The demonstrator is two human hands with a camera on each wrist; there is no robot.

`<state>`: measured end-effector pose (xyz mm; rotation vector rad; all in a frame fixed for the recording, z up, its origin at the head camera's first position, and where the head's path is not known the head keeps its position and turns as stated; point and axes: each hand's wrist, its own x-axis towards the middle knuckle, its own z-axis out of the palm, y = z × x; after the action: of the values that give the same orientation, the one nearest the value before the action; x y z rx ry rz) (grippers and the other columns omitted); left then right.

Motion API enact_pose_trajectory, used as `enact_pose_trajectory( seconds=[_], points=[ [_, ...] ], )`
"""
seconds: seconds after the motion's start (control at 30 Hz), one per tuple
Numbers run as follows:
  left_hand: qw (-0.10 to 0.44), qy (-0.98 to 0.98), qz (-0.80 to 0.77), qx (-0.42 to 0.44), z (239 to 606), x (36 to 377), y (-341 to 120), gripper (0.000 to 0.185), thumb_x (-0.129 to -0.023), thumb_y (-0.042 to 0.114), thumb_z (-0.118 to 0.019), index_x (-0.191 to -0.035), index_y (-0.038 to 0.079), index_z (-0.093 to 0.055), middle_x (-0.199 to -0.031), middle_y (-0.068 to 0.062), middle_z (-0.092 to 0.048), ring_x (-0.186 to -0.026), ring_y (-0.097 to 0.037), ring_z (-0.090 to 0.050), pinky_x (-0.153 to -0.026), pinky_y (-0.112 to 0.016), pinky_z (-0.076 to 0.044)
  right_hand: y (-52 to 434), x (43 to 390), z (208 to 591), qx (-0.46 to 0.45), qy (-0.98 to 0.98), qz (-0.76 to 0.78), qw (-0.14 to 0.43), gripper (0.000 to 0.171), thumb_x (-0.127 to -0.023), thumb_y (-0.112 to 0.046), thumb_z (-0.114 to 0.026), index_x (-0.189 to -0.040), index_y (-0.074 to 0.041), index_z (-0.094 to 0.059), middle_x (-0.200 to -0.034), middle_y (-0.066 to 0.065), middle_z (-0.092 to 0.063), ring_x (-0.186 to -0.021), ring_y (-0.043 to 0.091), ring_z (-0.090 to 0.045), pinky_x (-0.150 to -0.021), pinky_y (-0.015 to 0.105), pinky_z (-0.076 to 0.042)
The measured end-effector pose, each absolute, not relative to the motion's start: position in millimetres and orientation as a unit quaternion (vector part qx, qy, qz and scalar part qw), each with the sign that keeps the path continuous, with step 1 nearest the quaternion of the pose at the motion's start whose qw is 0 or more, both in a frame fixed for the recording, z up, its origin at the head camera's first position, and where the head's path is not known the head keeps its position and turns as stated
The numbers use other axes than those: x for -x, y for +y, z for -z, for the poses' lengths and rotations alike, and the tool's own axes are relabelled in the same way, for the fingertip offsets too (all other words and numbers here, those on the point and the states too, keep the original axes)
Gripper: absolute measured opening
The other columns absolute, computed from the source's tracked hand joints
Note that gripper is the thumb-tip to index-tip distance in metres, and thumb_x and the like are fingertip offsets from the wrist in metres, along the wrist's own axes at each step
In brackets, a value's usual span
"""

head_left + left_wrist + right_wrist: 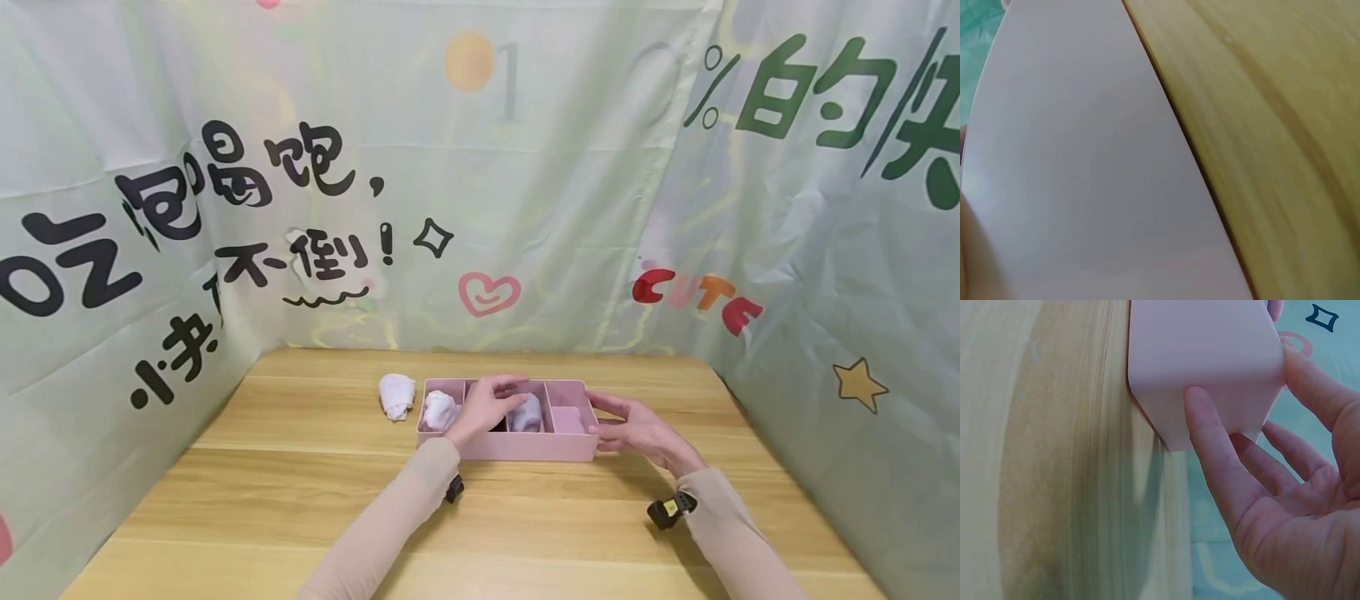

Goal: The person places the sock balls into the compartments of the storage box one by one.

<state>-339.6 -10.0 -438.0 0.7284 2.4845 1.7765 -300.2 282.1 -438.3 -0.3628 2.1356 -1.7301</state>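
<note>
— Under the left hand point(483, 408), what is seen?

— A pink divided box point(517, 446) is seen on the wooden table point(300, 500). The left hand is laid over its middle compartments, fingers loosely bent and slightly apart above a rolled white sock point(527, 413); whether the sock is actually pinched cannot be told.

— And beside those fingers?

— A second rolled sock point(438, 410) is lodged in the compartment just left of the fingers. A third sock point(396, 395) is left on the table, outside the box, near its left end.

— How is the right hand point(637, 429) placed?

— It is pressed against the box's right end wall. In the right wrist view the fingers point(1210, 450) are held straight and spread, thumb on one face, the other fingertips on the adjoining face. The compartment nearest these fingers is seen holding no sock.
</note>
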Motion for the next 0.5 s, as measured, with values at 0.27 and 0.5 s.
enact_pose_trajectory(
  seconds=[0.27, 0.5],
  points=[
    [-0.022, 0.773, -0.59, -0.233, 435.0, 342.3, -19.5, 0.033, -0.093, 0.013, -0.067, -0.124, 0.004, -0.065, -0.117, -0.018, -0.069, -0.106, -0.028, -0.067, -0.092, -0.034, -0.054, 280.9, 301.1, 437.7, 0.131, 0.755, 0.616, 0.182, 0.077, -0.093, -0.005, -0.065, -0.155, 0.001, -0.019, -0.156, 0.03, -0.023, -0.135, 0.048, -0.039, -0.091, 0.047, -0.054],
    [-0.006, 0.754, -0.618, -0.224, 430.7, 347.1, -34.7, 0.028, -0.094, 0.008, -0.065, -0.121, 0.005, -0.067, -0.114, -0.025, -0.067, -0.096, -0.031, -0.067, -0.078, -0.033, -0.057, 281.9, 301.1, 439.2, 0.131, 0.758, 0.613, 0.178, 0.076, -0.093, -0.004, -0.064, -0.155, 0.001, -0.019, -0.157, 0.03, -0.021, -0.135, 0.048, -0.039, -0.091, 0.047, -0.054]
  ],
)
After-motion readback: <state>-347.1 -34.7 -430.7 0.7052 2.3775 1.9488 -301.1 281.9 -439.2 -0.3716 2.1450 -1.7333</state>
